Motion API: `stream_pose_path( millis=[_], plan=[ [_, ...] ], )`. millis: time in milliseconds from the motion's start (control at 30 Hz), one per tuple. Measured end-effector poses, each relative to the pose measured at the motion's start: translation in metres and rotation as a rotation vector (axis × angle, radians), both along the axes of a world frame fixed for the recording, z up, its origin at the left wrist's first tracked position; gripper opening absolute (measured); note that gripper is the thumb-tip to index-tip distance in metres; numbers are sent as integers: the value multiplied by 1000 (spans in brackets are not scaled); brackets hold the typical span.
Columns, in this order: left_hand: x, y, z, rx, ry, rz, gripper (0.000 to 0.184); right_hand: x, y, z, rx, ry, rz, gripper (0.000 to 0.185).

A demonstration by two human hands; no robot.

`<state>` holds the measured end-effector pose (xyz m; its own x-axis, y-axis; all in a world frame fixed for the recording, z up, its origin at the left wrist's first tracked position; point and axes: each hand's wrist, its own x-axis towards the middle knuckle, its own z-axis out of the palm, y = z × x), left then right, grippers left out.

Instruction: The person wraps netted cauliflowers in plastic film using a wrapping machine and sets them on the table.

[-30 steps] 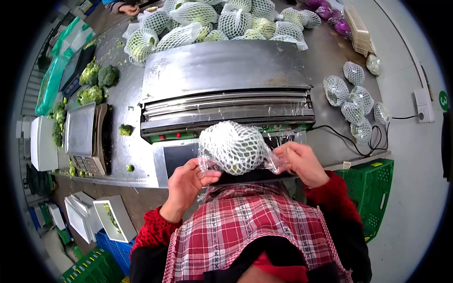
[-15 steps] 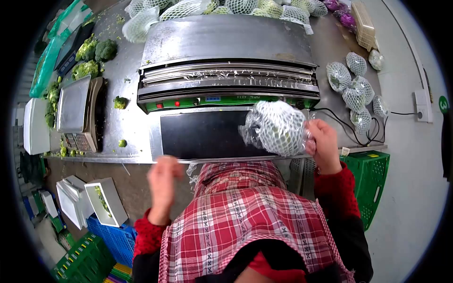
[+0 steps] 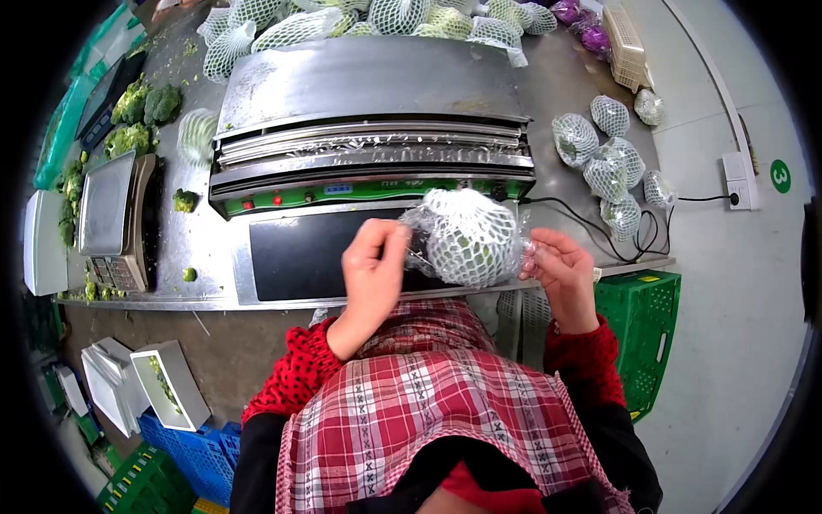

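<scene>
A round vegetable in white foam netting and clear film [image 3: 473,238] is held up over the right part of the black plate [image 3: 308,257], in front of the wrapping machine [image 3: 372,167]. My right hand [image 3: 561,274] pinches the film at its right side. At its left, my left hand [image 3: 374,261] has its fingers closed beside the loose film; whether they grip the film is not clear. Left of the machine, a pale netted vegetable [image 3: 198,137] lies or moves on the metal table, blurred.
Netted vegetables [image 3: 398,15] are piled behind the machine. Wrapped ones [image 3: 608,171] lie at the right by a black cable [image 3: 599,248]. A scale [image 3: 107,206] and broccoli [image 3: 128,141] are at the left. Green crate [image 3: 638,330] below right. Another person's hand [image 3: 171,5] shows at the top left.
My left hand was at the package's left side, swung away to the left, and is now back beside it. A blurred netted vegetable has appeared left of the machine. The whole view has shifted.
</scene>
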<state>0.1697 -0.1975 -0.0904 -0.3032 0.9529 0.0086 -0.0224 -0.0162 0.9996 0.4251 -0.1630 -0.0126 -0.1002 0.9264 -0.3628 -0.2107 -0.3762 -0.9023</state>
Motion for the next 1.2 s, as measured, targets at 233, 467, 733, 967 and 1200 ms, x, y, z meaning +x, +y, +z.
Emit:
stream_pose_path(
  millis=[233, 467, 733, 967, 1200],
  plan=[
    [-20, -46, 58, -233, -315, 422, 25, 47, -4, -28, -55, -110, 17, 15],
    [5, -122, -72, -768, 1, -40, 15, 49, -77, -181, 43, -580, 424, 10],
    [12, -75, -53, -146, -228, -446, 25, -57, -58, -140, 488, -230, 737, 28],
    [-60, -20, 106, 817, 538, -272, 23, -153, -22, -46, 298, 93, 764, 28],
    [-146, -100, 133, 489, 417, -396, 66, -222, -19, -73, -451, 304, 961, 32]
  ],
)
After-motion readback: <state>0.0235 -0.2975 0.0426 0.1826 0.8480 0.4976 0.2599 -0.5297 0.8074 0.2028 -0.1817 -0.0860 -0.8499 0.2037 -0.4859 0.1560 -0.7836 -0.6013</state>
